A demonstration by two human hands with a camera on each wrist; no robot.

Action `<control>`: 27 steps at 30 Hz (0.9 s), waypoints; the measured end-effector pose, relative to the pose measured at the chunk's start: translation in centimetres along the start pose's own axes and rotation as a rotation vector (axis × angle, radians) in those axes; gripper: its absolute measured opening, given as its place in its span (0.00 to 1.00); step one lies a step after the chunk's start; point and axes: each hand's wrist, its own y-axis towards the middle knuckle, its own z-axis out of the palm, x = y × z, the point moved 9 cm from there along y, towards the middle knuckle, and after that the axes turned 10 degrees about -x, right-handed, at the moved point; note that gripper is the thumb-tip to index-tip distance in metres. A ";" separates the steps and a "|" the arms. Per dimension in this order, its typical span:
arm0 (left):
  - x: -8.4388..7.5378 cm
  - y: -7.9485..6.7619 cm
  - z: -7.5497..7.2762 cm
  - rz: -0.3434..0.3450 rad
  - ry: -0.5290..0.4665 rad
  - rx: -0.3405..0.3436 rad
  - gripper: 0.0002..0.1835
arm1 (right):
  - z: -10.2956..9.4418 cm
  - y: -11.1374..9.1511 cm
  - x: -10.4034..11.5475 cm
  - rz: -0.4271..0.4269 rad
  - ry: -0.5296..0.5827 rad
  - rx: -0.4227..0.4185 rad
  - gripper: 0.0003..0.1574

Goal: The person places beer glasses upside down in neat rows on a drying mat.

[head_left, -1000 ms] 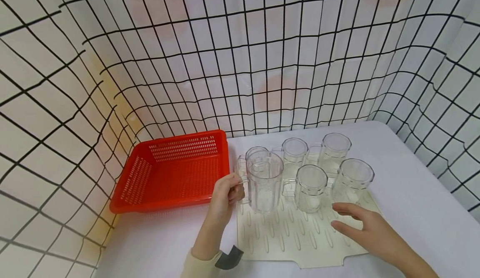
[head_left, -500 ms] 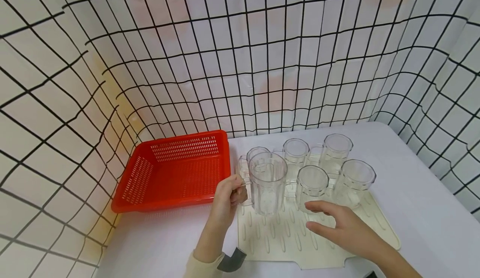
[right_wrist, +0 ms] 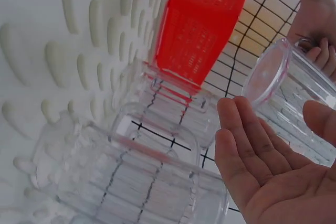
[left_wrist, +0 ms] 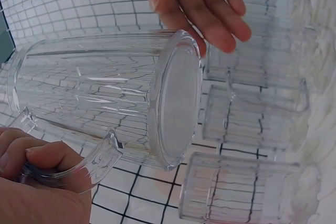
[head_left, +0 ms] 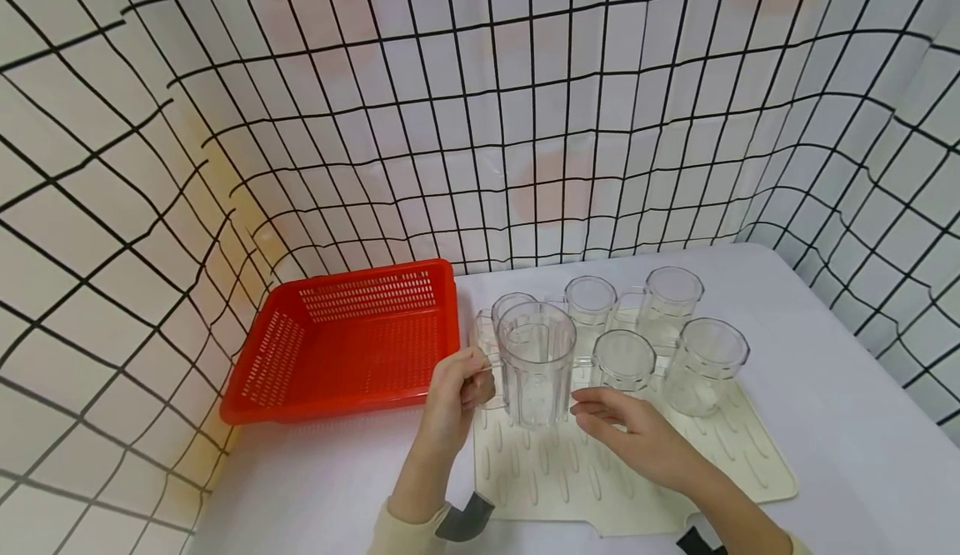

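Observation:
My left hand (head_left: 457, 392) grips the handle of a clear ribbed mug (head_left: 536, 380), which it holds up above the cream drip mat (head_left: 540, 501). The mug's thick round base (left_wrist: 180, 103) shows fully in the left wrist view. On the mug's other side, my right hand (head_left: 633, 434) has its fingertips right by the lower wall. Its fingers are extended and slightly bent in the right wrist view, palm up, with the thumb apart. Behind the raised mug, several more clear handled mugs stand on the mat, among them a front right one (head_left: 705, 367).
A red perforated basket (head_left: 337, 415) stands on the white tabletop (head_left: 300, 488), left of the mat. Black wire grid panels (head_left: 570, 122) rise at the back and both sides. One standing mug (head_left: 624, 359) is close behind my right hand.
My right hand has moved left across the front of the mat to the held mug. The left hand keeps its grip on the handle, the mug shifting slightly right.

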 end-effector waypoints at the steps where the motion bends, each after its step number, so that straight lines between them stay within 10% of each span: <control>1: 0.0 0.0 0.0 0.000 -0.002 0.001 0.16 | 0.2 0.1 -0.1 0.004 0.014 0.001 0.24; 14: 0.1 -0.2 -0.1 0.002 0.042 0.006 0.15 | 1.9 1.0 -0.6 0.048 0.209 0.039 0.27; 27: -0.4 -0.9 1.3 0.053 0.241 0.211 0.14 | 3.0 2.1 -3.6 0.176 0.483 0.093 0.33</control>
